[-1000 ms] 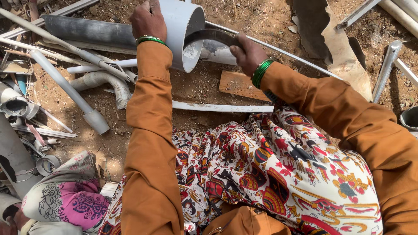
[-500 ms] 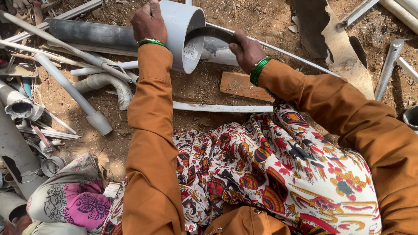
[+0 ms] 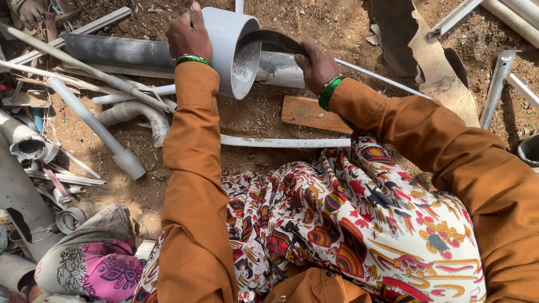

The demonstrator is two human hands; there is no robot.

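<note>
The left hand (image 3: 188,35) clasps the top of a wide white pipe (image 3: 227,47) lying on the dirt. The right hand (image 3: 315,64) grips a dark curved blade (image 3: 269,39) whose tip enters the pipe's open mouth. No labels show. The pipe's far end is cut off.

Head view, steeply downward, close.

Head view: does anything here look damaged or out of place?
Yes. The grey pipe on the dirt looks split open lengthwise, and the big sheet at top right has ragged, torn edges. Bent pipes and offcuts lie scattered at left.
</note>
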